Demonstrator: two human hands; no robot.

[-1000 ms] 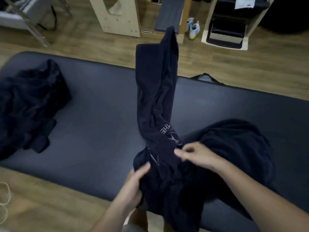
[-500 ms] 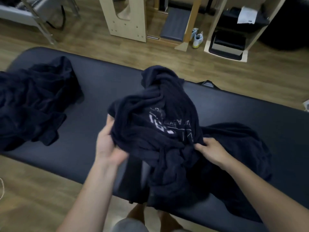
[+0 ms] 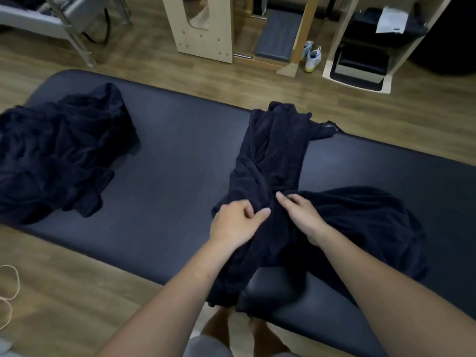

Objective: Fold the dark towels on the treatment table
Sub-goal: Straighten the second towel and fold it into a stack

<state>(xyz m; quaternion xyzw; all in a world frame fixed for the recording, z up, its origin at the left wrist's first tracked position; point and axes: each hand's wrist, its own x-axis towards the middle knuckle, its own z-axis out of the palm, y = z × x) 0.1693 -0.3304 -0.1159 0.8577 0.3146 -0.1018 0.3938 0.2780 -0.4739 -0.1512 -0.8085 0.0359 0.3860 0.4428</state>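
Since everything sits on it, worktop (image 3: pixel 180 163): dark padded slab running from the left edge to the lower right of frame, with wood floor (image 3: pixel 154 60) above and below it.
Right heap (image 3: pixel 360 222): crumpled dark towel cloth on the worktop, right of centre, unfolded.
Left heap (image 3: pixel 59 155): more dark towels bunched on the worktop at the left edge of frame, well apart from the rest.
Long towel (image 3: pixel 273 155): twisted into a loose strip, not folded. It lies across the worktop from the far edge at upper centre to the near edge at lower centre, and its near end hangs off. It meets the right heap under the hands.
Wooden frame (image 3: pixel 203 27): top centre, standing on the floor beyond the worktop.
Left hand (image 3: pixel 234 222): centre of frame, on the long towel's left side. Fingers (image 3: pixel 247 208) are curled, with the thumb closing on a fold of cloth.
Right hand (image 3: pixel 301 215): just right of the left hand, on the same towel. The index finger lies straight and the other fingers are bent into the folds; can't tell if they grip.
Shoes (image 3: pixel 313 57): pale pair on the floor, top right of centre.
String (image 3: pixel 10 292): thin light loop on the floor at the lower left edge.
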